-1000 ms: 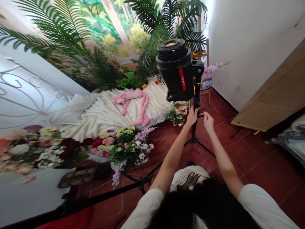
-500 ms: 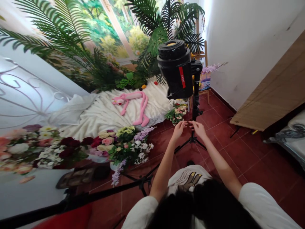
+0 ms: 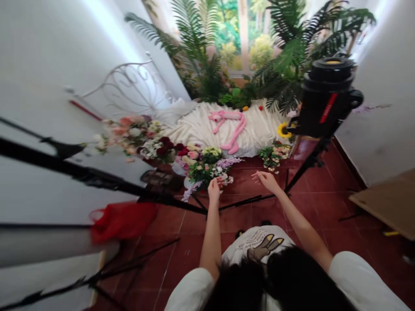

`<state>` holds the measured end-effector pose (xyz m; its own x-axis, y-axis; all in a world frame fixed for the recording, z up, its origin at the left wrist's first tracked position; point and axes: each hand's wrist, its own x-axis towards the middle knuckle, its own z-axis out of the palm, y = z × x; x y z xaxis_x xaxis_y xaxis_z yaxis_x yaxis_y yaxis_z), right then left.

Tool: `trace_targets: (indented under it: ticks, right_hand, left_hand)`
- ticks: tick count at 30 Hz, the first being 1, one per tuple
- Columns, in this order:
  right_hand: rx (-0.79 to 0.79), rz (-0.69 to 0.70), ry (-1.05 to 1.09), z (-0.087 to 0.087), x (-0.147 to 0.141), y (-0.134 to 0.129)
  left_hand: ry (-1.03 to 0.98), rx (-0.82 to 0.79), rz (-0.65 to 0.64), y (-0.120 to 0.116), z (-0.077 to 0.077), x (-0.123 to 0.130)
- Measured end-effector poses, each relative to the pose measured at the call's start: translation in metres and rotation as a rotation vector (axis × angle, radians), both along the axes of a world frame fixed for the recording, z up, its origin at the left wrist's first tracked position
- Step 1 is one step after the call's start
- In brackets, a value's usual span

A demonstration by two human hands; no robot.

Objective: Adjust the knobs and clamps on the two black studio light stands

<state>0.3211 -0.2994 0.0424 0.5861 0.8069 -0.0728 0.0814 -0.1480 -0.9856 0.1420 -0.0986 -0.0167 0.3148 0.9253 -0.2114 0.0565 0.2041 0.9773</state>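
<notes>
My left hand (image 3: 214, 188) is raised in front of me with its fingers loosely curled apart, and nothing shows in it. Behind it in the view stand white and lilac flowers (image 3: 223, 173) of a mixed bouquet. My right hand (image 3: 264, 179) hangs over the floor with its fingers stretched out to the left, holding nothing. Beyond it is a small cluster of pink flowers (image 3: 279, 151). A black studio light (image 3: 329, 97) with a red label stands on its stand (image 3: 306, 166) to the right of my right hand. Neither hand appears to touch anything.
A pink plush toy (image 3: 234, 129) lies on a bed with a white fluffy cover (image 3: 191, 125). Black stand legs (image 3: 162, 196) cross the left side. A red bag (image 3: 123, 220) sits at left, a wooden board (image 3: 389, 198) at right. Red tiles (image 3: 191, 242) cover the floor.
The view has swung left, so the bed and light now appear further right. My hands have moved apart from each other, the left one going leftward.
</notes>
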Motion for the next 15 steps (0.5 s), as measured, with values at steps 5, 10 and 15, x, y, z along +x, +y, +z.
trace_targets:
  ticks: [5, 10, 15]
  right_hand:
    - [0.003, 0.208, 0.026, 0.001, -0.034, 0.056]
    - [-0.011, 0.37, 0.025, 0.004, -0.073, 0.104]
    - [-0.009, 0.508, 0.02, 0.008, -0.105, 0.137]
  left_hand:
    - [0.02, 0.122, 0.293, 0.036, 0.016, -0.068]
    - [-0.037, 0.301, 0.533, 0.053, 0.037, -0.125]
    - [0.107, 0.465, 0.751, 0.063, 0.059, -0.16]
